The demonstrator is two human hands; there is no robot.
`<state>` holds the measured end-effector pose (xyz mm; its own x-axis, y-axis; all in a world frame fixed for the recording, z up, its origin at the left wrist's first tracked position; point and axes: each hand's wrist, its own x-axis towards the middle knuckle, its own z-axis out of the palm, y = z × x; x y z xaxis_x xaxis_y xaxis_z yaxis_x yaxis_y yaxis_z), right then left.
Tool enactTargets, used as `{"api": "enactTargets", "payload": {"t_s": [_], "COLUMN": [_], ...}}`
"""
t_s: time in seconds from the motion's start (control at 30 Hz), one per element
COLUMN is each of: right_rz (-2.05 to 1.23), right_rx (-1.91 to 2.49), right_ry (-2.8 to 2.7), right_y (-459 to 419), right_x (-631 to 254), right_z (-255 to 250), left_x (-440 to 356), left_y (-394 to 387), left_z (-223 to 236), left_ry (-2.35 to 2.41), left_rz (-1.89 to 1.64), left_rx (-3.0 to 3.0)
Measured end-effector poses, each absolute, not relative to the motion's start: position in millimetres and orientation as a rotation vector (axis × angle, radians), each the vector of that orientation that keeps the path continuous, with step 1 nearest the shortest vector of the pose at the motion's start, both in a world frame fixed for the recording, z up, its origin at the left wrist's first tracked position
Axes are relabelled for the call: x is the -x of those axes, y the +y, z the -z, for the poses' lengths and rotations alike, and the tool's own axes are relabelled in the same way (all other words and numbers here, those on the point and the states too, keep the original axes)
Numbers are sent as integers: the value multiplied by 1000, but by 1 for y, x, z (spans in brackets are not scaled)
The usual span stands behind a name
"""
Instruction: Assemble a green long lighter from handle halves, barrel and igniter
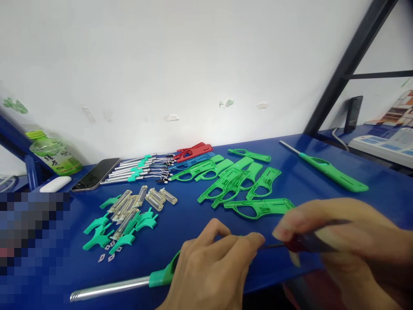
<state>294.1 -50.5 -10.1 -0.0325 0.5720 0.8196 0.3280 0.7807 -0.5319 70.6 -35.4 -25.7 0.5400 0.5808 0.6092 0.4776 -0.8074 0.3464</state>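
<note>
My left hand [211, 265] is closed around the green handle of a long-nosed lighter [158, 278], whose silver tube points to the lower left. Its fingers hide most of the handle. In my right hand [351, 228], blurred by motion, is a screwdriver [305, 242] with a dark and red handle. The thin shaft runs left to the fingertips of my left hand, where its tip is hidden. Just beyond the hands lie several green lighter shell halves [258, 208]. Further left are teal triggers [97, 237], clear fuel tanks [129, 206] and small white pieces [111, 249].
Silver tubes with wires [132, 168] lie near red shells [195, 151] and a blue shell [193, 161]. A phone [97, 174], a white mouse-like object [55, 184] and a green bottle [54, 153] stand left. One whole green lighter [332, 168] rests right on the blue table [180, 219].
</note>
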Motion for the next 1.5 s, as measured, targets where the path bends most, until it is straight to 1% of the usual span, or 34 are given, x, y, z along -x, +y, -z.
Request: {"api": "enactTargets", "payload": {"t_s": [0.13,0.33,0.57,0.73,1.07,1.27,1.5], "right_rz": [-227,-361,-427,-413,-254,-255,-342], "right_rx": [691,661,587,604,694,700,728], "right_ry": [-1735,-1490,-1619,-1652,-1706,-1722,-1673], "right_y": [-51,-52,-43,-41,-38,-37,-39], "right_x": [-277,-263,-266,-265,-261,-261,-262], "right_z": [-2,-3,-7,-11,-16,-18,-8], "left_x": [-71,-71,-72,-70,-68,-68,-69], "left_y": [-34,-33,-32,-31,-30,-31,-30], "left_z": [29,31,35,40,39,39,39], "left_ry": [926,953,914,867,903,966,925], "left_rz": [-1091,-1073,-1054,-1050,-1135,-1052,-1117], "left_rx": [-2588,-2528,-2536,-2549,-2540,-2511,-2522]}}
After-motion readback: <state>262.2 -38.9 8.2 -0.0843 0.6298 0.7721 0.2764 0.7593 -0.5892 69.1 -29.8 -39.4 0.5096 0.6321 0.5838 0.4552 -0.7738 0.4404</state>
